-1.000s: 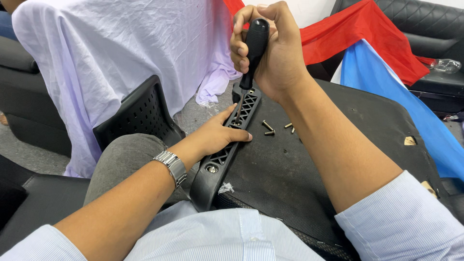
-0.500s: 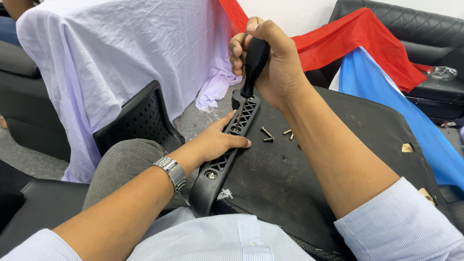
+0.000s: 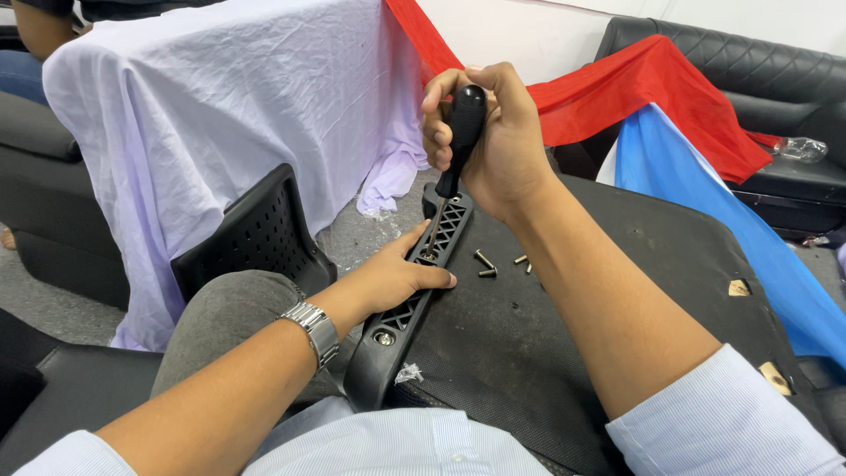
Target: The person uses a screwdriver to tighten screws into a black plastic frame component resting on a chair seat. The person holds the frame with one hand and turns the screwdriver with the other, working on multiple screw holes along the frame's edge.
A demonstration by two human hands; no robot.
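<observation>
We see a black ribbed plastic armrest bracket [image 3: 414, 300] lying along the edge of a dark fabric seat base [image 3: 617, 291]. Our left hand [image 3: 397, 275] rests flat on it, fingers loosely spread. Our right hand [image 3: 493, 145] grips a black-handled screwdriver [image 3: 458, 141] upright, its tip hidden in the lattice. Loose brass screws [image 3: 486, 264] lie just beside.

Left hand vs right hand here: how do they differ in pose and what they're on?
The right hand is raised and fisted around the black screwdriver; the left hand lies low and flat on the black plastic bracket. The left wrist wears a metal watch; the right wrist is bare. Both are bare hands with light blue sleeves pushed up.
</observation>
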